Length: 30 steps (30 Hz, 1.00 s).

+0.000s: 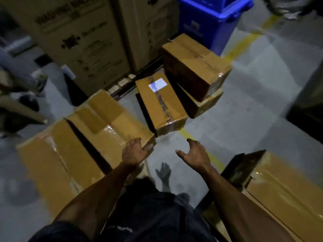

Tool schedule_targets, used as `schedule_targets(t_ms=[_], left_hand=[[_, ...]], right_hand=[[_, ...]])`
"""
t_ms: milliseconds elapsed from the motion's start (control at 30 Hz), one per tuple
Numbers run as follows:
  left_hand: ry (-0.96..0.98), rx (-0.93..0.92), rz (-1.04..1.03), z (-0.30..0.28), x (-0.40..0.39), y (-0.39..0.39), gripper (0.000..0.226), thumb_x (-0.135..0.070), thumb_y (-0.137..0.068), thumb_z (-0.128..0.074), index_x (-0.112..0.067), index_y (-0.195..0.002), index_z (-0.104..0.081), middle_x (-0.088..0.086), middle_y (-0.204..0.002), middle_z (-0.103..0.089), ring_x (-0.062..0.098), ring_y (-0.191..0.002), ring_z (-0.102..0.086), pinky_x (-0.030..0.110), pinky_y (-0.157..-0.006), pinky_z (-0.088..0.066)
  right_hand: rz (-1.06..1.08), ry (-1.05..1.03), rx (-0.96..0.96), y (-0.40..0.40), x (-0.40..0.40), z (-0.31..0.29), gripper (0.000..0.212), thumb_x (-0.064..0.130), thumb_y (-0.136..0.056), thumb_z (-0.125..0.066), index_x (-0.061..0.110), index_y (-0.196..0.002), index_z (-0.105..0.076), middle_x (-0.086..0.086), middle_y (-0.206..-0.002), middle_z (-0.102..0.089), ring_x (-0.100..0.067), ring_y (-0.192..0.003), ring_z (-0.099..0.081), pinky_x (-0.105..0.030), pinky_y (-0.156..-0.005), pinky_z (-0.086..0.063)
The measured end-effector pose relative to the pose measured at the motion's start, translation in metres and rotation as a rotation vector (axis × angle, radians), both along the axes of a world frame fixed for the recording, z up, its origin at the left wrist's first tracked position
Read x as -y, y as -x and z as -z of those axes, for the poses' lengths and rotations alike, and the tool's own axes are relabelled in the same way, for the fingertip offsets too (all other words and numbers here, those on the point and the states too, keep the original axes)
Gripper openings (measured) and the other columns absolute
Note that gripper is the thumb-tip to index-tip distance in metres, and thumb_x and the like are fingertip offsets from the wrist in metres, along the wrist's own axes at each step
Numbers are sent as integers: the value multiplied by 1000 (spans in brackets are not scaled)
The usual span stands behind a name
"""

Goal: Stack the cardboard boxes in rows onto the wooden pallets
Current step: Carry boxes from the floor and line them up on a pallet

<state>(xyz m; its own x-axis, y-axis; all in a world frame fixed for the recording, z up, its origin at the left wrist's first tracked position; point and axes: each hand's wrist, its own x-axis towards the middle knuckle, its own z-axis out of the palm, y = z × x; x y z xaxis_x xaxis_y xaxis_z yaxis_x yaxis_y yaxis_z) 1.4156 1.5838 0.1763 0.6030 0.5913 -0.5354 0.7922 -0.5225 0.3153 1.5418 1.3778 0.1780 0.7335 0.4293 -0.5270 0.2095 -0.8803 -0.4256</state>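
Note:
Several taped cardboard boxes lie on the grey floor. A box with a white label (160, 103) lies ahead of me, leaning against a two-high stack of boxes (195, 65) on its right. At my left, two long boxes (104, 123) sit side by side. My left hand (134, 151) hangs over the near corner of the right one, fingers relaxed, holding nothing. My right hand (195, 154) is spread open in the air over the floor, empty. Another box (279, 186) lies at my right. A wooden pallet (122, 84) shows under the big cartons behind.
Tall printed cartons (83, 41) stand on the pallet at the back. A blue bin (209, 23) is at the back right. Yellow floor lines (244, 41) cross the concrete. Another person's legs (19, 95) are at the left edge.

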Motion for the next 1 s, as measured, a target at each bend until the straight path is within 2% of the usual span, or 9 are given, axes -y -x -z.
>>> schedule_targets(t_ms=[267,400,500,600,667,767,900,967,1000], left_hand=[[60,-81,-225,29,-106,37,75,-57,-97,-47,-9,-152,-32,16,-155,-38,35,-140,-37,43,-110,-35],[57,-50,-359,56,-149,51,81,-65,-93,-47,-2,-146,-42,18,-145,-47,36,-132,-46,42,-104,-41],[48,-63,-430,88,-175,67,110,-87,-75,-21,2,-129,-56,17,-141,-51,36,-125,-52,41,-100,-45],[96,-81,-552,136,-200,84,93,-84,-77,-30,-6,-119,-58,14,-130,-60,34,-110,-60,43,-96,-50],[123,-53,-627,133,-206,84,92,-85,-81,-35,-10,-132,-53,17,-137,-55,35,-118,-56,46,-98,-49],[116,-29,-765,113,-212,64,86,-61,-92,-58,-5,-152,-33,18,-153,-39,40,-135,-44,48,-107,-43],[110,69,-965,129,-231,41,71,-37,-96,-66,0,-149,-37,17,-146,-48,40,-128,-51,43,-103,-44],[149,92,-1072,148,-242,36,76,-43,-93,-67,4,-146,-39,5,-141,-47,36,-130,-49,39,-109,-40],[157,94,-1120,156,-247,33,82,-49,-90,-67,3,-146,-37,10,-146,-46,35,-131,-47,40,-110,-41]], right_hand=[[-136,30,4,-8,-115,5,90,68,-87,-58,16,-155,-30,-13,-155,-38,-34,-142,-35,-46,-111,-36],[-198,54,18,-18,-163,14,92,71,-85,-57,18,-154,-28,-14,-156,-35,-37,-140,-36,-48,-110,-37],[-246,76,2,-25,-198,18,92,73,-84,-58,18,-152,-31,-13,-156,-35,-35,-140,-35,-47,-109,-37],[-315,78,-3,-37,-233,27,86,68,-85,-62,18,-150,-35,-12,-152,-40,-35,-138,-37,-44,-107,-38],[-364,83,-14,-46,-254,38,87,67,-85,-63,17,-150,-36,-13,-150,-42,-35,-137,-39,-44,-106,-39],[-401,105,-100,-58,-285,64,96,74,-78,-62,17,-151,-35,-12,-149,-43,-36,-135,-41,-46,-108,-40],[-428,132,-198,-74,-320,114,110,85,-65,-56,21,-151,-34,-10,-150,-42,-35,-137,-40,-51,-110,-40],[-467,160,-226,-83,-334,141,99,77,-74,-62,20,-150,-34,-11,-148,-43,-36,-136,-40,-51,-110,-39],[-487,161,-234,-87,-340,155,96,76,-75,-63,20,-148,-36,-11,-146,-45,-36,-134,-42,-51,-108,-40]])
